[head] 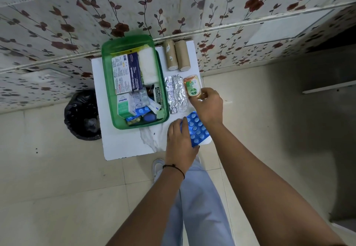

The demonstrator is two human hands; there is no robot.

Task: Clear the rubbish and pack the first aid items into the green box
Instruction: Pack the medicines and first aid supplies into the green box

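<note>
The green box sits on a small white table, filled with a dressings carton, a white gauze roll, small cartons and blister packs. My left hand grips a blue blister pack of tablets at the table's near right corner. My right hand holds the lower end of a small orange Dettol bottle lying on the table. A silver foil strip lies between the bottle and the box. Two brown bandage rolls lie at the far right.
A bin lined with a black bag stands on the tiled floor left of the table. A floral-papered wall runs behind the table. My legs and a shoe are below the table's near edge.
</note>
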